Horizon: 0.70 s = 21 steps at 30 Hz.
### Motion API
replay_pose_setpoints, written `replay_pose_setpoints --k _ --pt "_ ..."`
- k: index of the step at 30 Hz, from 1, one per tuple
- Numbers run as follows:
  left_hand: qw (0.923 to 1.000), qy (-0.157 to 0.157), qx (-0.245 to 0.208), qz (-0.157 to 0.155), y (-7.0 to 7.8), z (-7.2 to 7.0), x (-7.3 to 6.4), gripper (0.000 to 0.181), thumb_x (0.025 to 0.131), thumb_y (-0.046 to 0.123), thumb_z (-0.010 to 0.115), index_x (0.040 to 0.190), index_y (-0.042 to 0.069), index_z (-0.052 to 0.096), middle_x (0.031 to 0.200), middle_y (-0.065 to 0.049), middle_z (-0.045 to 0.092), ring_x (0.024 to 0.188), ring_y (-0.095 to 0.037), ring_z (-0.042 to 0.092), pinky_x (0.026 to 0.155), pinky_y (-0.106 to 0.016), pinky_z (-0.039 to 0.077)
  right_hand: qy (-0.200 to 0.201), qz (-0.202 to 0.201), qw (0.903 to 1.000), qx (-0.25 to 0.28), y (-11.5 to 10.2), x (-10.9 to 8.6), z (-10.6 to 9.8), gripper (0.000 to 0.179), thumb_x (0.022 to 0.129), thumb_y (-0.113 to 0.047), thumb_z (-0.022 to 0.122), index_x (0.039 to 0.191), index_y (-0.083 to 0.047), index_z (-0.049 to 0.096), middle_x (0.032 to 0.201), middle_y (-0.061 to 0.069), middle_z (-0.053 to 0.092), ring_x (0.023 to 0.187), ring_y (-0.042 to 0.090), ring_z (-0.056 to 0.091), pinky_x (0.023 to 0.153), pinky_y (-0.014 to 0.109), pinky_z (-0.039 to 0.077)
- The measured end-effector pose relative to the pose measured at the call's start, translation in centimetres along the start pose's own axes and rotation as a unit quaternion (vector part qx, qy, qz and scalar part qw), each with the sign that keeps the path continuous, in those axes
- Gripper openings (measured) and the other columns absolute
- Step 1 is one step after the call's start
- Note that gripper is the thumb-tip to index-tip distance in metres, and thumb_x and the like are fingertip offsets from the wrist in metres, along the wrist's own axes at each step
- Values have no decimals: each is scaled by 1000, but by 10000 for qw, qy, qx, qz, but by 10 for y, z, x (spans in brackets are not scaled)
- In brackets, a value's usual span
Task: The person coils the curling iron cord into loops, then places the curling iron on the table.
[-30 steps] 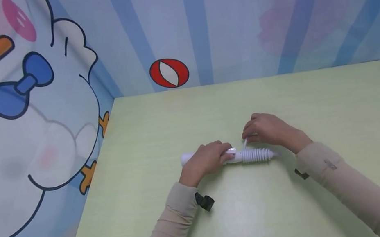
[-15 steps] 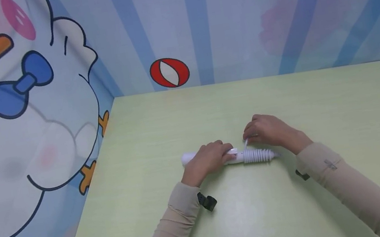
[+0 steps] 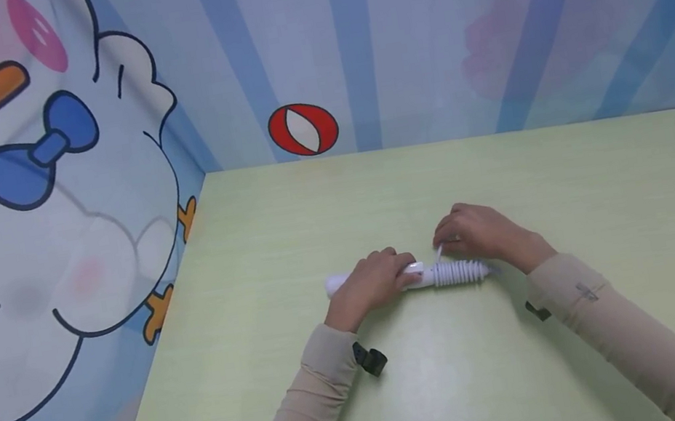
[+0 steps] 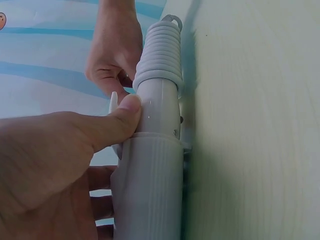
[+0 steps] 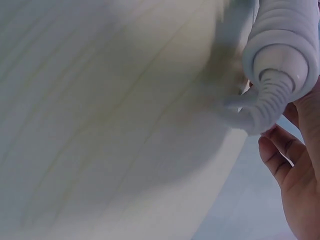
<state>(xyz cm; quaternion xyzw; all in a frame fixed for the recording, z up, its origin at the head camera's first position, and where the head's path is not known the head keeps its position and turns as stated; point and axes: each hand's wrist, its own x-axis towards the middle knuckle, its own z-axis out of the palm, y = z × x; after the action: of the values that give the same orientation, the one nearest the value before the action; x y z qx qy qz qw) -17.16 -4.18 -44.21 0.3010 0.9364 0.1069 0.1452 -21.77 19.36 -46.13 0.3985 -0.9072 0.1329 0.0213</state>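
A white curling iron (image 3: pixel 418 280) lies crosswise on the table, its rounded end at the left. My left hand (image 3: pixel 371 281) grips its thick body, with the thumb (image 4: pixel 131 105) beside a small raised lever (image 4: pixel 113 102). White cord (image 4: pixel 159 55) is wound in tight, even turns around the narrower right part of the iron. My right hand (image 3: pixel 476 232) pinches a short stretch of that cord just behind the coil. In the right wrist view, the ribbed cord sleeve (image 5: pixel 272 97) bends out of the iron's end. My right fingertips are partly hidden there by the coil.
The pale green tabletop (image 3: pixel 285 211) runs back to a blue striped wall (image 3: pixel 417 43). A printed cartoon bird (image 3: pixel 57 284) covers the left wall, beside the table edge. Small black cameras sit under both cuffs, the left camera (image 3: pixel 372 361) being plainer to see.
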Motion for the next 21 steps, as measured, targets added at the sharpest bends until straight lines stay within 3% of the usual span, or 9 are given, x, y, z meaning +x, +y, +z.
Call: replay_pose_setpoints --k 13,21 --pt "9998 1 -178 5 0 2 2 29 97 40 52 116 20 60 100 1 57 84 -13 52 71 -32 44 -97 103 9999 20 -1 0 2 14 82 -14 74 96 -16 75 100 -1 73 93 20 61 81 38 49" --pt "9997 -32 -213 -95 -1 3 3 34 95 44 54 121 21 59 105 1 58 88 -13 52 73 -32 43 6 -48 10000 68 -2 -1 0 17 81 -12 75 98 -14 75 101 0 73 97 25 60 85 42 47"
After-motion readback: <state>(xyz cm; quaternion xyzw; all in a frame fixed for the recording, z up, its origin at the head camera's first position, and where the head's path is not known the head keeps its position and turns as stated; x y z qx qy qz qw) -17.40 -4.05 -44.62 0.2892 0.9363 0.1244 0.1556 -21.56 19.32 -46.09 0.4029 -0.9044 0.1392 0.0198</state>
